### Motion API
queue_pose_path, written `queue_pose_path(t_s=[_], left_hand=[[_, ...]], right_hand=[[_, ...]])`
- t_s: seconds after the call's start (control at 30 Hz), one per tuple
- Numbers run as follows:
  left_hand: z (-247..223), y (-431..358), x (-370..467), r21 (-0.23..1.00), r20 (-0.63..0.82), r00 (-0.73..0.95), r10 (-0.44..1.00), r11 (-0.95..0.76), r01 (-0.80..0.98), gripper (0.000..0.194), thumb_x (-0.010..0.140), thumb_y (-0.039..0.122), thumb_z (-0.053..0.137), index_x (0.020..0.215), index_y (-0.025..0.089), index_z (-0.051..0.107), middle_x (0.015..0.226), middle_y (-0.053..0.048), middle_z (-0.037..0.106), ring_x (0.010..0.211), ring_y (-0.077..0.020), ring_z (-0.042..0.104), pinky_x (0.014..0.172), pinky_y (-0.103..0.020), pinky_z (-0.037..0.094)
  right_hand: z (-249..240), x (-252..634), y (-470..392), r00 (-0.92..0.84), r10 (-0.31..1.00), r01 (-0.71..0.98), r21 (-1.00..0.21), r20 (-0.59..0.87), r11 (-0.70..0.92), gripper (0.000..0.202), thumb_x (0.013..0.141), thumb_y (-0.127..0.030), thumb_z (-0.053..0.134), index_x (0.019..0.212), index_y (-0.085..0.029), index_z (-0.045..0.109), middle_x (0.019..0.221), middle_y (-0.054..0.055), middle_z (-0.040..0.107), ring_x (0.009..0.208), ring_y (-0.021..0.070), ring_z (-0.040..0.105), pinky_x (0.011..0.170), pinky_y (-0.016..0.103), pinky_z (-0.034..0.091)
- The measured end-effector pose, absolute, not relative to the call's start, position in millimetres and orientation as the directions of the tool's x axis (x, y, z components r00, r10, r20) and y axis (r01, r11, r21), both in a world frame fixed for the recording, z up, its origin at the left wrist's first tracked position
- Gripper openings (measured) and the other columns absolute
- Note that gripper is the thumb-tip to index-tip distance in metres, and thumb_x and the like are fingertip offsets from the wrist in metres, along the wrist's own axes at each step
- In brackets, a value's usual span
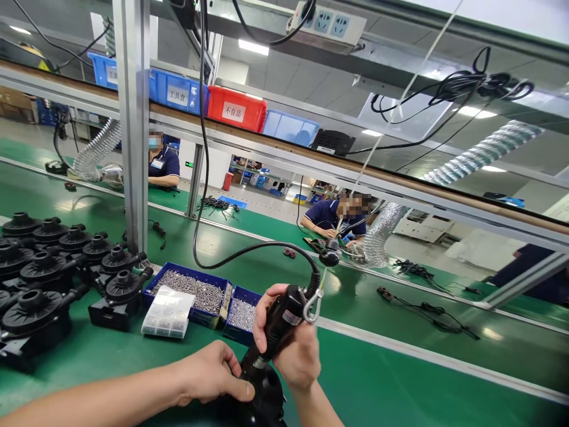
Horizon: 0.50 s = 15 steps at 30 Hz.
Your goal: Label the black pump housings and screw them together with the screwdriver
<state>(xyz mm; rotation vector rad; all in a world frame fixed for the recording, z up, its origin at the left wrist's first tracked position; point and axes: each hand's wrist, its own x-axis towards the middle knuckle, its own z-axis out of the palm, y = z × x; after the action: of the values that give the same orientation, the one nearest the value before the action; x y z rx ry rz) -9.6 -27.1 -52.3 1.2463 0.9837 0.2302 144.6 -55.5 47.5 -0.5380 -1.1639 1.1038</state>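
My right hand (299, 350) is wrapped round a black corded electric screwdriver (283, 317), which is tilted and hangs from a cord by a metal hook. The tool's lower end meets a black round part (267, 400) at the bottom centre. My left hand (216, 373) grips that part's upper left side, thumb on top; its fingertips are partly hidden. Beyond my hands stand a blue bin of screws (191, 289) and a smaller blue bin of small silvery pieces (242, 312). A sheet of white labels (168, 312) leans over the larger bin's front edge.
Several black round housings (120, 290) crowd the green table (400, 379) at left. A metal post (133, 130) rises behind them. Overhead, a shelf holds blue bins and a red bin (236, 108). Two people work across the table. Cables (431, 311) lie at right.
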Motion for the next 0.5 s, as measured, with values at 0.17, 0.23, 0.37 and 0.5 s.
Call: queue_pose_path(t_s=[0.17, 0.23, 0.37, 0.5], left_hand=[[-47.5, -25.5, -4.8, 0.864, -0.504, 0.602, 0.619, 0.363, 0.349, 0.053, 0.057, 0.045, 0.09, 0.09, 0.025, 0.054, 0.044, 0.012, 0.047, 0.036, -0.009, 0.022, 0.034, -0.027, 0.011], [-44.2, -26.2, -3.3, 0.857, -0.515, 0.587, 0.625, 0.384, 0.343, 0.052, 0.055, 0.041, 0.088, 0.091, 0.025, 0.053, 0.043, 0.013, 0.047, 0.037, -0.0084, 0.021, 0.035, -0.026, 0.009], [-43.3, -27.4, -1.4, 0.84, -0.542, 0.559, 0.627, 0.423, 0.34, 0.055, 0.051, 0.038, 0.086, 0.093, 0.026, 0.051, 0.042, 0.013, 0.046, 0.036, -0.0083, 0.021, 0.037, -0.027, 0.008], [-47.5, -29.1, -0.6, 0.833, -0.549, 0.563, 0.617, 0.462, 0.306, 0.056, 0.05, 0.041, 0.086, 0.09, 0.027, 0.05, 0.042, 0.014, 0.043, 0.036, -0.0083, 0.02, 0.038, -0.028, 0.006]], right_hand=[[54.3, 142.4, -65.4, 0.027, 0.882, -0.237, -0.855, 0.47, 0.462, 0.043, 0.096, -0.058, 0.082, 0.107, -0.023, 0.058, 0.068, -0.006, 0.058, 0.044, 0.0097, 0.051, 0.05, 0.023, 0.036], [55.9, 142.9, -65.7, 0.021, 0.885, -0.234, -0.858, 0.465, 0.457, 0.043, 0.097, -0.059, 0.08, 0.106, -0.022, 0.059, 0.067, -0.006, 0.058, 0.044, 0.0097, 0.05, 0.05, 0.023, 0.037], [55.5, 145.2, -61.1, 0.011, 0.878, -0.278, -0.842, 0.479, 0.463, 0.047, 0.094, -0.062, 0.082, 0.104, -0.023, 0.058, 0.072, -0.003, 0.063, 0.044, 0.0098, 0.05, 0.047, 0.023, 0.038], [51.0, 148.4, -56.6, -0.058, 0.857, -0.309, -0.825, 0.512, 0.473, 0.047, 0.094, -0.062, 0.081, 0.107, -0.023, 0.058, 0.077, 0.0, 0.066, 0.042, 0.009, 0.049, 0.045, 0.022, 0.038]])
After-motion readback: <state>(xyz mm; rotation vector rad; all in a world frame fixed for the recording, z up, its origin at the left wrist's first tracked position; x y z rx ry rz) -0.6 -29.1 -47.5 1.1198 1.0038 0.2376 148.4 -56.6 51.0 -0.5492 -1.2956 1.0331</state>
